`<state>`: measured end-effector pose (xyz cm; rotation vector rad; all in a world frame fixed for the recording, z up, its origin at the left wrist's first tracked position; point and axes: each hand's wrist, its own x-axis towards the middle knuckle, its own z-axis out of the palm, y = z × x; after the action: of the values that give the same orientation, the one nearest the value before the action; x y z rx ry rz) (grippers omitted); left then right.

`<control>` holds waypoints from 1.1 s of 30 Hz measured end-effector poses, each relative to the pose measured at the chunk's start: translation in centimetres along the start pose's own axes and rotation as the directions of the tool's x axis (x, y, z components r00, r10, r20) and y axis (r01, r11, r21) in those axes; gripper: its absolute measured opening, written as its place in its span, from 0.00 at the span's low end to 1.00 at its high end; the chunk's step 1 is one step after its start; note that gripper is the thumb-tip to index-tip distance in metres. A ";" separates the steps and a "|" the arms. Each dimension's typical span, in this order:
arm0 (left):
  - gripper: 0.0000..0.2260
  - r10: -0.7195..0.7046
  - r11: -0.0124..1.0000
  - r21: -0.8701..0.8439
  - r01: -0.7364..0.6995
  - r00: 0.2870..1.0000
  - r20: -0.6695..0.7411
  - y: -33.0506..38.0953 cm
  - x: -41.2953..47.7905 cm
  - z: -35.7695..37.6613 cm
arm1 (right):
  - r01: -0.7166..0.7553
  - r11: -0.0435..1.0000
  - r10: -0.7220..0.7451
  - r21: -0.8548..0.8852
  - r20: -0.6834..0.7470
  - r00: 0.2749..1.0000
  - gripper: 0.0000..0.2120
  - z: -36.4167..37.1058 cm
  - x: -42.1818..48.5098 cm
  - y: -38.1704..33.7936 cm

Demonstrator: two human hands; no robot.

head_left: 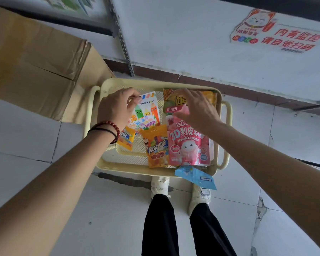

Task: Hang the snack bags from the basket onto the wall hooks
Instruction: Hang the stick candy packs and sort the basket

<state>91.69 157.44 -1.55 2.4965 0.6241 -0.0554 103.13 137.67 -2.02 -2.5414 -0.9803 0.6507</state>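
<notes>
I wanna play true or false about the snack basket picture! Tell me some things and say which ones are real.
1. The basket is yellow. True.
2. The left hand pinches the top of the white bag with crayon characters. True.
3. The pink bag hangs on a wall hook. False: it lies in the basket, under the right hand.
4. The blue bag sticks out over the basket's near edge. True.
5. The basket sits on a table. False: it is on the floor, near the shoes.
</notes>
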 end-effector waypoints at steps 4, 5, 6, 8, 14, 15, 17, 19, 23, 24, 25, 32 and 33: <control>0.09 0.097 0.995 0.035 -0.097 0.995 0.009 3.1 -0.9 -0.9 | 0.088 0.991 -0.087 0.099 -0.016 0.996 0.30 -1.0 -0.8 -1.4; 0.09 0.137 0.989 0.059 -0.137 0.991 0.011 4.0 -1.4 -1.2 | 0.105 0.988 -0.101 0.110 -0.039 0.994 0.29 -1.3 -1.2 -1.8; 0.09 0.167 0.983 0.072 -0.166 0.986 0.004 4.7 -1.7 -1.5 | 0.119 0.986 -0.112 0.117 -0.065 0.992 0.26 -1.8 -1.6 -2.2; 0.09 0.193 0.980 0.058 -0.191 0.980 -0.039 6.1 -2.2 -2.3 | 0.157 0.980 -0.141 0.121 -0.131 0.981 0.19 -2.9 -2.4 -3.0; 0.09 0.302 0.952 0.085 -0.293 0.943 -0.138 9.9 -3.4 -6.4 | 0.153 0.987 -0.128 0.055 -0.317 0.940 0.10 -8.4 -5.7 -4.9; 0.10 0.327 0.939 0.164 -0.303 0.933 -0.150 10.8 -3.9 -7.4 | 0.154 0.987 -0.132 0.044 -0.320 0.938 0.10 -9.6 -6.4 -5.1; 0.13 0.326 0.926 0.259 -0.276 0.929 -0.175 12.5 -5.3 -9.7 | 0.173 0.985 -0.156 0.026 -0.318 0.935 0.12 -12.1 -8.3 -5.5; 0.12 0.277 0.942 0.245 -0.231 0.944 -0.176 13.8 -6.6 -11.8 | 0.201 0.979 -0.185 0.023 -0.307 0.934 0.14 -14.8 -10.5 -5.8; 0.07 0.286 0.951 0.179 -0.253 0.939 -0.193 17.2 -8.0 -16.2 | 0.223 0.974 -0.196 0.036 -0.357 0.913 0.12 -20.6 -13.9 -6.2; 0.06 0.313 0.946 0.169 -0.278 0.919 -0.240 18.4 -8.1 -17.4 | 0.215 0.975 -0.179 0.056 -0.370 0.911 0.12 -22.2 -14.6 -6.5; 0.05 0.339 0.939 0.164 -0.303 0.898 -0.281 19.9 -8.3 -18.8 | 0.214 0.974 -0.171 0.070 -0.387 0.906 0.12 -23.9 -15.2 -7.0; 0.06 0.441 0.879 -0.001 -0.477 0.814 -0.379 28.2 -8.6 -28.1 | 0.299 0.952 -0.205 0.066 -0.587 0.783 0.11 -35.6 -18.6 -10.8; 0.06 0.469 0.869 0.034 -0.494 0.799 -0.376 29.0 -8.7 -29.4 | 0.309 0.950 -0.226 0.034 -0.607 0.762 0.12 -36.7 -18.9 -11.4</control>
<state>94.17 148.01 39.51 2.5401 0.1033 0.6392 103.88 127.18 39.51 -2.1886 -0.9865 -0.1759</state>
